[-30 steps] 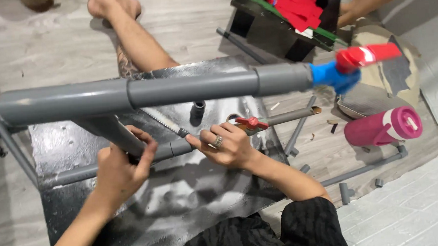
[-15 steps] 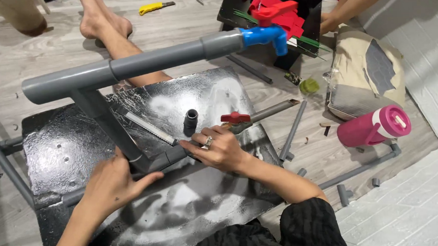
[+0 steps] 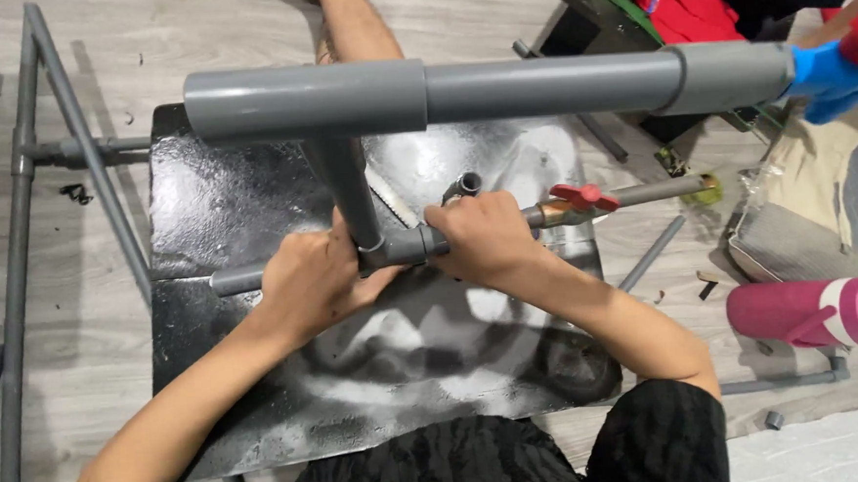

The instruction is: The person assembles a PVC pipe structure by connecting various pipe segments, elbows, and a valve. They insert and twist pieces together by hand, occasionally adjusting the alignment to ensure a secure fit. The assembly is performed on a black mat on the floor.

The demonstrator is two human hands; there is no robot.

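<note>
Bottle (image 3: pixel 813 314) lies right of the mat (image 3: pixel 212 213).

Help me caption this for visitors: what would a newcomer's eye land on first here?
The thick grey pipe spanning the top of the view, with a blue fitting at its right end. Below it, the left hand and right hand grip a tee joint over a black sheet. A pink bottle lies at far right.

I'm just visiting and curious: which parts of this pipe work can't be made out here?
Head view only:
- The tee joint: mostly covered by the left hand and right hand.
- The big grey pipe hides part of the black sheet behind it.
- The blue fitting: cut off by the right edge.
- The small bits on the floor: too small to tell.
</note>
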